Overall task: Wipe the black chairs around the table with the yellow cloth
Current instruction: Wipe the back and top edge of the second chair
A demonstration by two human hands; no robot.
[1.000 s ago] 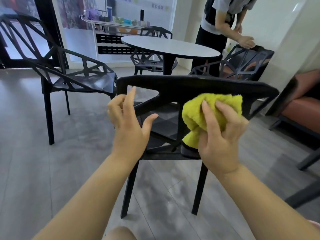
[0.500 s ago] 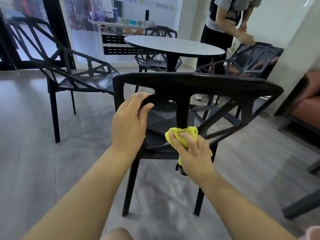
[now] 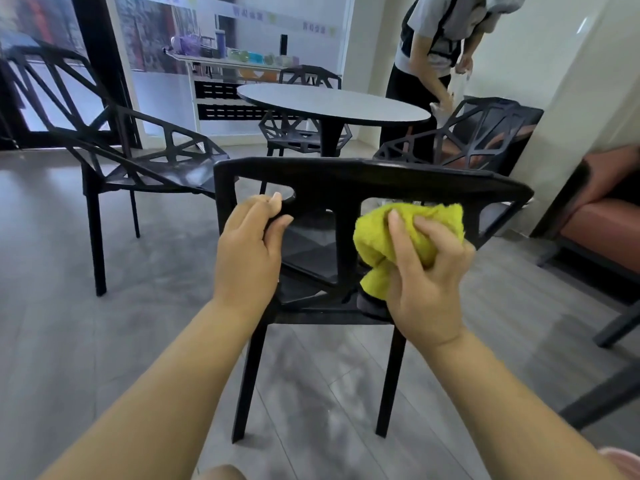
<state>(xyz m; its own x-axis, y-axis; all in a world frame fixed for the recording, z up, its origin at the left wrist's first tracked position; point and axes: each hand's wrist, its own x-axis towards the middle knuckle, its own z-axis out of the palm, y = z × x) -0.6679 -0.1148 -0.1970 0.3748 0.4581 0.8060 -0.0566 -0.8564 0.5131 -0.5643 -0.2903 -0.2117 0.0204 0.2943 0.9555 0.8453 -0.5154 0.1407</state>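
Left grip point(image 3: 247, 251) clamped the chair point(image 3: 346, 178); right grip point(image 3: 426, 278) clutched the yellow cloth point(image 3: 372, 237). We judged firm strokes best.

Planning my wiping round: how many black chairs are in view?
4: the near chair at front centre, a left chair, a far chair behind the table, and a right chair beside the other person. More may be hidden.
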